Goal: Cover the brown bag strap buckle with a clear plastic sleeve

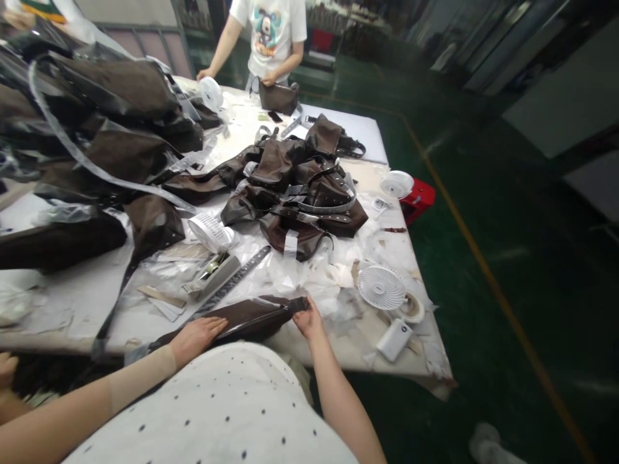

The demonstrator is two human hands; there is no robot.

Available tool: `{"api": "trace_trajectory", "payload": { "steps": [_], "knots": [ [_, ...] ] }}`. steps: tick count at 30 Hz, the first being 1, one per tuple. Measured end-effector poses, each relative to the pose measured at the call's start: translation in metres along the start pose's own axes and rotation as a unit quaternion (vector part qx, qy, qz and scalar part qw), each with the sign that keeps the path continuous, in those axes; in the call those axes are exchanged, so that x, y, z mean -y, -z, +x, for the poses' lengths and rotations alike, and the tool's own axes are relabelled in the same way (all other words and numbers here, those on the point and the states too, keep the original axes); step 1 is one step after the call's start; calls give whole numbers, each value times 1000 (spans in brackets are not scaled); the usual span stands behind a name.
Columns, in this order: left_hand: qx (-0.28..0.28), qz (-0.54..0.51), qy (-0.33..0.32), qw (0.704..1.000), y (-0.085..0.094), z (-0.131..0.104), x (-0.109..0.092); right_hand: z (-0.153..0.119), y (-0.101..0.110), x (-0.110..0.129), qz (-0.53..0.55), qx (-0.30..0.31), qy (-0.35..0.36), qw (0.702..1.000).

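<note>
The fingers of the right hand (pixel 309 320) are closed on the dark end of a long brown bag (pixel 256 314), pinching it at the bag's right tip. The left hand (pixel 199 338) lies palm down on the bag's other part, its fingers stretched out and close together, pressing on the surface and not wrapped round it. The bag lies on its side along the near edge of the white-covered table (pixel 425 351), right in front of the person's dotted white shirt (pixel 227 406). Just beyond it, a long grey strip (pixel 244 272) slants across the table beside a grey tape dispenser (pixel 220 278), with a small white fan (pixel 210 232) behind. To the right, well apart from the right hand, a round white fan (pixel 382 287) stands near a roll of tape (pixel 414 308) and a white box-shaped device (pixel 394 340). Farther back, a heap of brown bags (pixel 278 164) fills the middle of the table, and at the far side a co-worker in a printed white T-shirt (pixel 283 55) has one hand at another brown bag (pixel 279 98).
</note>
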State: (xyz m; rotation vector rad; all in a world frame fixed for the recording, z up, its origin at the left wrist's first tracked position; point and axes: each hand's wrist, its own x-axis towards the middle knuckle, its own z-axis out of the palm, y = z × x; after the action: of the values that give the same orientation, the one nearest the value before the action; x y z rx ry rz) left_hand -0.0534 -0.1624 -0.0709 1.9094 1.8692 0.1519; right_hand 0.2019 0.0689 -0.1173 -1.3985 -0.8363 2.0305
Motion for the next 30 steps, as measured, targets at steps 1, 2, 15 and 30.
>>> {"api": "trace_trajectory", "payload": {
  "steps": [1, 2, 15, 30],
  "knots": [
    [-18, 1, 16, 1000, -8, -5, 7, -1, -5, -1, 32, -14, 25, 999],
    [-36, 0, 31, 999, -17, -9, 14, -3, -10, -1, 62, -29, 53, 996],
    [-257, -149, 223, 928, 25, -48, 45, -35, 5, 78, 204, 7, 235, 950],
    [-359, -286, 194, 867, 83, -36, 1, -67, -30, 76, -19, -40, 341, 939]
  ]
}}
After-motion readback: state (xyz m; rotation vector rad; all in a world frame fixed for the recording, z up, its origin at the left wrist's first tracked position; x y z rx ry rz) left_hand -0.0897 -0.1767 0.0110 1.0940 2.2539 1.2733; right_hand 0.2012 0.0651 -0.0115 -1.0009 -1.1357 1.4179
